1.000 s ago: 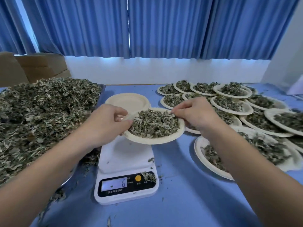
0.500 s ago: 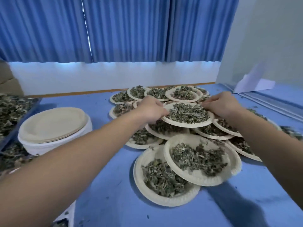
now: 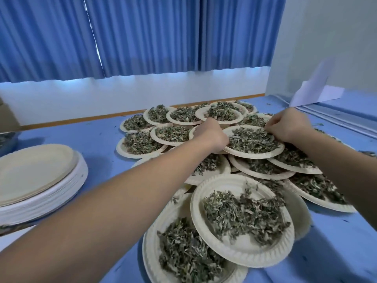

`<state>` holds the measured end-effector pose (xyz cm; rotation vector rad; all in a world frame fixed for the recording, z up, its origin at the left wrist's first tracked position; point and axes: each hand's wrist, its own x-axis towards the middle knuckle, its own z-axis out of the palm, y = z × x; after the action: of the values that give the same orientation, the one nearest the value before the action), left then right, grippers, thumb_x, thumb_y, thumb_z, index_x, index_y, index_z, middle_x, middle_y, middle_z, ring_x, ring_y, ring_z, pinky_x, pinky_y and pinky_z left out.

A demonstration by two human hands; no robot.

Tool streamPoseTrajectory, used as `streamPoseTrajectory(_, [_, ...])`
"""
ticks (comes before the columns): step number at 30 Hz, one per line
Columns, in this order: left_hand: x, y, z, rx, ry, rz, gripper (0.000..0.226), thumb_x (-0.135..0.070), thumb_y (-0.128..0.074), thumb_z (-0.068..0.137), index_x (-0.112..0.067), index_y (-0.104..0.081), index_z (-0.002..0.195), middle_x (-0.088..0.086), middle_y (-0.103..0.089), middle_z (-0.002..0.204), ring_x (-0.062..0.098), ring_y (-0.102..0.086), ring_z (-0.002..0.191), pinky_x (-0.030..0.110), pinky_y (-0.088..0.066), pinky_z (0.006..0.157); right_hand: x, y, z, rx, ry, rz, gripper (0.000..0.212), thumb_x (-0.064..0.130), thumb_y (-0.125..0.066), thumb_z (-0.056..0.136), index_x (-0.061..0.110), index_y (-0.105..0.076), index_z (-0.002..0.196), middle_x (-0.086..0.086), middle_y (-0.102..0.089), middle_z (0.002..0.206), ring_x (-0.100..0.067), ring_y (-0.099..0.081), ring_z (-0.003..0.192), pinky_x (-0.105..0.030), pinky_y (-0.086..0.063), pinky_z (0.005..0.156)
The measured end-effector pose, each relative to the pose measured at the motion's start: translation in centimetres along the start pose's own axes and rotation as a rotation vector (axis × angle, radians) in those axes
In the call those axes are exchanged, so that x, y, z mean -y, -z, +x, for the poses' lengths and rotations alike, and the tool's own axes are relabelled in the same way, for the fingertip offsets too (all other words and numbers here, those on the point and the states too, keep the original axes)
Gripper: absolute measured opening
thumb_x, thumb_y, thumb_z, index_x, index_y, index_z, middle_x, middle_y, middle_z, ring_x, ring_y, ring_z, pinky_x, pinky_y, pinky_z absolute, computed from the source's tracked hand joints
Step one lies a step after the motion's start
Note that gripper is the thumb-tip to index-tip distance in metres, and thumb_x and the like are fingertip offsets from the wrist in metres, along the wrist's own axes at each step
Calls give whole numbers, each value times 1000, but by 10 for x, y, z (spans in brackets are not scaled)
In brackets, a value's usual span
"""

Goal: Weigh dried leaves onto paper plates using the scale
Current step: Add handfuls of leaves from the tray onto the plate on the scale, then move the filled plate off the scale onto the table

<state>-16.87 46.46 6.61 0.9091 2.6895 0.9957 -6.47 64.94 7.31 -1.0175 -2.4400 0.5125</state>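
Here L hand [image 3: 212, 134] & R hand [image 3: 289, 124] grip leaf-filled plate [image 3: 253, 155] over other plates [image 3: 234, 256].

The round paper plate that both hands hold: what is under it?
Under the held paper plate lie other paper plates of dried green leaves, only near parts visible. Their far parts are covered.

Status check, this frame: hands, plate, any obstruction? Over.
Rim of leaf-filled plate gripped by left hand and right hand. Plate low over the overlapping filled plates, contact unclear. Nothing blocking it; empty plate stack off left.
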Motion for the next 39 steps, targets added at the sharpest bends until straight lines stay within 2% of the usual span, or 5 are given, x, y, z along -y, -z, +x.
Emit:
streamPoseTrajectory(5, [6, 4, -3, -31, -51, -47, 18, -24, -66, 93, -6, -70, 93, 3, -61, 83, 22, -56, 76, 31, -45, 66, 9, -1, -5, -78, -1, -11, 14, 10, -66, 91, 11, -78, 83, -12, -73, 77, -31, -66, 75, -37, -55, 71])
streamPoseTrajectory(14, [44, 53, -37, -196, -146, -242, 13, -21, -64, 96, -19, -75, 90, -5, -70, 112, 13, -65, 83, 22, -46, 66, 102, -7, -67, -166, 351, 93, 19, 14, -58, 91, 18, -77, 86, -6, -75, 86, -30, -68, 82, -41, -58, 78])
streamPoseTrajectory(21, [122, 134, -94, -312, -148, -96, 29, -8, -61, 88, -10, -57, 59, -7, -43, 54, 15, -38, 58, 28, -31, 54, 223, -52, -146, 35, 614, 201, 18, 11, -62, 84, 18, -78, 88, -4, -74, 84, -25, -67, 84, -36, -55, 78])
streamPoseTrajectory(36, [301, 266, -210, -147, -180, 335, 23, -30, -63, 98, -17, -79, 90, 4, -73, 79, 23, -66, 77, 45, -53, 73, 356, -128, -239, 442, 1150, -33, 44, 48, -58, 99, 9, -77, 94, -16, -73, 98, -35, -65, 93, -49, -51, 84])
streamPoseTrajectory(39, [307, 269, -220, -123, -272, 306, 15, -34, -69, 95, -26, -81, 99, -9, -76, 90, 8, -65, 82, 38, -53, 80, 356, -128, -237, 534, 1202, -37, 27, 38, -63, 98, 18, -80, 97, -13, -74, 96, -34, -65, 94, -50, -50, 87])
